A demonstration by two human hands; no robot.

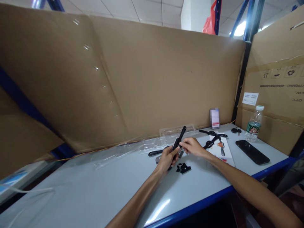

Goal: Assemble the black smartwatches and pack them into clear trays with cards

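My left hand [167, 159] is wrapped around the middle of a black spokeshave [182, 133], tilted so one handle points up and away. At its middle, the fingertips of my right hand [192, 146] are pinched together; what they hold is too small to make out. Just below my hands, several small black metal parts [183, 168] lie on the table. Another black handle [155, 153] sticks out on the left behind my left hand, its other end hidden. More black spokeshaves [210, 143] rest to the right, partly on a white printed box [228, 152].
Clear plastic packaging [152, 144] lies along the cardboard wall [166, 79]. A propped phone [214, 118], keys [236, 130], a water bottle [254, 125] and a black phone [252, 152] stand or lie at the right. The table's blue edge [197, 204] runs along the front.
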